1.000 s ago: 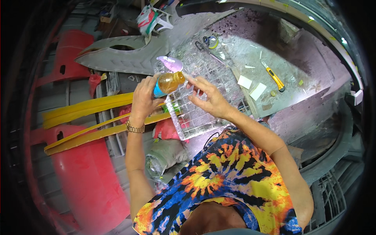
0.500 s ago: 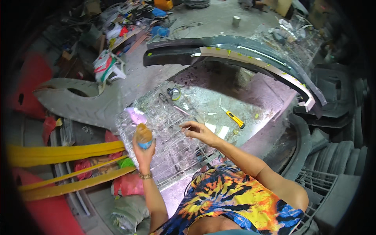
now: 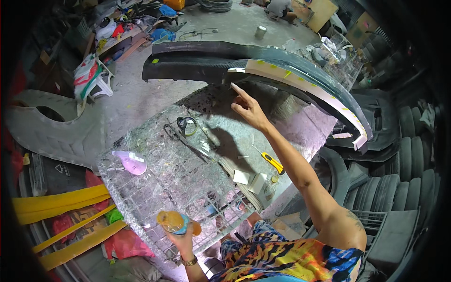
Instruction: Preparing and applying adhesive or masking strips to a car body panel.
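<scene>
My left hand [image 3: 182, 242], a watch on its wrist, grips a clear plastic bottle [image 3: 174, 222] of orange liquid with a blue label. The bottle leans to the left over the near side of the worktable [image 3: 155, 185]. My right hand [image 3: 251, 110] reaches forward with the index finger stretched out and nothing visible in it. Its fingertip is at the lower edge of a long dark car bumper [image 3: 192, 69], by the end of a pale strip [image 3: 291, 77] fixed along it with yellow-green tape bits. I cannot tell whether finger and bumper touch.
On the table lie scissors [image 3: 187, 144], a tape roll [image 3: 190, 126], a yellow utility knife [image 3: 272, 163], white pieces [image 3: 241, 176] and a pale pink cup-shaped thing [image 3: 131, 162]. Yellow strips [image 3: 66, 203] hang at left. Stacked dark parts [image 3: 376, 197] stand right. Another person [image 3: 281, 9] crouches far back.
My right hand has moved forward and up from over the table to the bumper. The left hand has dropped nearer to me, tipping the bottle from upright to sideways. My view has shifted.
</scene>
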`<state>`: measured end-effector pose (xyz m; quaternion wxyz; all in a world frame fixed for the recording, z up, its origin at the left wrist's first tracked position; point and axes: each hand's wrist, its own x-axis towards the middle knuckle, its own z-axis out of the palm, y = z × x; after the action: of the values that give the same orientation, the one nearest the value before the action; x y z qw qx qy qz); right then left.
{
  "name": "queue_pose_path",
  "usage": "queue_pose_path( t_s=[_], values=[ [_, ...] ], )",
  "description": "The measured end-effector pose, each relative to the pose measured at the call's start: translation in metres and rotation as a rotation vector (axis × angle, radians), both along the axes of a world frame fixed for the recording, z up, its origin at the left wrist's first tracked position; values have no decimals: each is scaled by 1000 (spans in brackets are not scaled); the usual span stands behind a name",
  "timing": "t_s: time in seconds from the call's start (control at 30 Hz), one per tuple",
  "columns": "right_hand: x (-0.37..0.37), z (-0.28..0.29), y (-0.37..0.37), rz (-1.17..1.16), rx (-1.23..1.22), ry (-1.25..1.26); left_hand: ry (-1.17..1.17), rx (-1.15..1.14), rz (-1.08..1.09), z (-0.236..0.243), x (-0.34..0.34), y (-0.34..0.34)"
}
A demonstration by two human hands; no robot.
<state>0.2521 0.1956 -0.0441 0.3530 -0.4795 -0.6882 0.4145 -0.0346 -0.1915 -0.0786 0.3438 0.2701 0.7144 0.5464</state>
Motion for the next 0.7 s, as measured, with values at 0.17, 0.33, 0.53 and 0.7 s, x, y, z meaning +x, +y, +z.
queue_pose_path(
  t_s=[0.17, 0.33, 0.53, 0.7],
  values=[
    [-9, 7, 20, -19, 66, -183, -245, -9, -159, -4, 25, 14],
    [-13, 11, 28, -111, 334, -541, -311, -7, -186, -16, 30, 26],
    [-13, -3, 36, -120, 548, -727, -304, 6, -158, -16, 23, 34],
    [-41, -11, 34, -136, 532, -785, -314, -75, -140, -8, 19, 38]
  ],
)
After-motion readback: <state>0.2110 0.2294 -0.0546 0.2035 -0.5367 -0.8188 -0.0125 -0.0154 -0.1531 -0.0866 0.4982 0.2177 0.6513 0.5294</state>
